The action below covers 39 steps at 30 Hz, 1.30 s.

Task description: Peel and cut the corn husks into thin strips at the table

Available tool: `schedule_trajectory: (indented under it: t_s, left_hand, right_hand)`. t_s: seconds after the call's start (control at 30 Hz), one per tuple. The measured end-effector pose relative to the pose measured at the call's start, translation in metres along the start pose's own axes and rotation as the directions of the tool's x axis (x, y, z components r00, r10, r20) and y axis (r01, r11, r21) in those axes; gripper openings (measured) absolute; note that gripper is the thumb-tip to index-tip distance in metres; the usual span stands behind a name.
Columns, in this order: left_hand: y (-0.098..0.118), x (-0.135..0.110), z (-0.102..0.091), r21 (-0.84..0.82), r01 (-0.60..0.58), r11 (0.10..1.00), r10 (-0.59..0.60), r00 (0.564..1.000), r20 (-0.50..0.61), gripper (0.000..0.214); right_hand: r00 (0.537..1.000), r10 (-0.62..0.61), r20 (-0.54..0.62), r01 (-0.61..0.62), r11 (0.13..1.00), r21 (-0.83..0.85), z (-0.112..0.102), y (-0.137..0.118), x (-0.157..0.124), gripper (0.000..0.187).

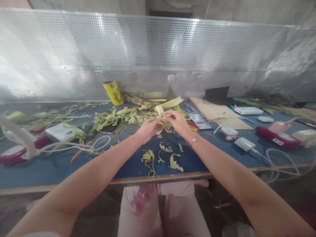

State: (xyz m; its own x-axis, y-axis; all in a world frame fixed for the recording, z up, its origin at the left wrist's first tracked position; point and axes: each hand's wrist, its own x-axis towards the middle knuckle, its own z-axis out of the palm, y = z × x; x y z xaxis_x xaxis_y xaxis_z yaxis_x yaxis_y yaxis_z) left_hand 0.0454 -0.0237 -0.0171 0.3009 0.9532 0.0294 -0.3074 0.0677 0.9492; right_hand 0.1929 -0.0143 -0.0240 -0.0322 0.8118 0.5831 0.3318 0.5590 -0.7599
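Note:
Both hands meet over the middle of the blue table. My left hand [151, 126] has its fingers pinched at the lower part of a pale green plant stalk [160, 110]. From the other side my right hand [177, 121], with a bracelet at the wrist, pinches the same stalk with thumb and fingers. The fingertips partly hide the held piece. Behind and left of the hands spreads a pile of green plant trimmings [116, 117]. A broad light green leaf [172, 103] sticks out just beyond them. Torn peelings [175, 163] lie on the table below the hands.
A yellow cylinder [113, 93] stands against the perforated metal panel [138, 46]. To the right are cardboard [217, 110], a white charger [245, 144] with its cable and a magenta device [278, 137]. Another magenta device [14, 155] and a white box [63, 131] lie left.

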Motion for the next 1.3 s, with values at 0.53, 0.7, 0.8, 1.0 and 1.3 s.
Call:
schedule_trajectory:
  t_s: [0.53, 0.7, 0.8, 1.0, 1.3]
  left_hand:
    - [-0.012, 0.007, -0.010, 0.379, -0.284, 0.881, 0.237, 0.957, 0.167, 0.030]
    - [-0.011, 0.005, -0.008, 0.361, -0.259, 0.896, 0.205, 0.962, 0.181, 0.029]
    - [-0.010, 0.005, -0.008, 0.312, -0.243, 0.918, 0.202, 0.966, 0.159, 0.029]
    - [-0.003, -0.001, -0.002, 0.158, -0.126, 0.979, 0.107, 0.987, 0.122, 0.026]
    - [0.002, -0.003, -0.001, 0.042, -0.050, 0.998, 0.047, 0.996, 0.078, 0.018]
  right_hand:
    - [0.997, -0.013, -0.079, 0.008, 0.998, -0.067, 0.005, -0.007, -0.002, 0.027]
    - [0.999, -0.034, -0.031, 0.034, 0.999, -0.001, 0.003, -0.019, -0.004, 0.020]
    - [0.999, -0.032, 0.002, 0.032, 0.999, 0.042, 0.002, -0.028, -0.007, 0.016]
    - [0.987, -0.044, 0.157, 0.020, 0.988, 0.154, -0.003, -0.030, -0.009, 0.013]
    - [0.937, -0.086, 0.338, 0.057, 0.994, 0.096, -0.020, -0.018, -0.004, 0.015]
